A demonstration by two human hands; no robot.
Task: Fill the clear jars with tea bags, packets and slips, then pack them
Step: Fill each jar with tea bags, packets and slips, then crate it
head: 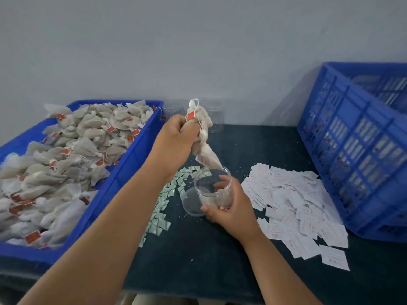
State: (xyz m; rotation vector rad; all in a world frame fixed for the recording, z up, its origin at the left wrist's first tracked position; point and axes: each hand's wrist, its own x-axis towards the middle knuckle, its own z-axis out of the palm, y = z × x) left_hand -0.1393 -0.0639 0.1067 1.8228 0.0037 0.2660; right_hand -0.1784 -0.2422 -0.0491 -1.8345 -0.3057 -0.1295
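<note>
**Tea bags hanging over a tilted jar**

At the left, a blue tray (136, 155) heaped with tea bags (66, 155) is reaching the surface's (198, 265) near edge. Beside its right wall the left hand (176, 139) is lifting, its fingers curling round a bunch of tea bags (203, 137) whose lowest tip is touching the clear jar's (212, 188) rim. Packets (163, 205) are lying below. The right hand (231, 210) is tilting the jar, fingers wrapping it. Slips (297, 205) are spreading towards the blue crate (352, 139). Bare surface is lying nearest the person.
</note>
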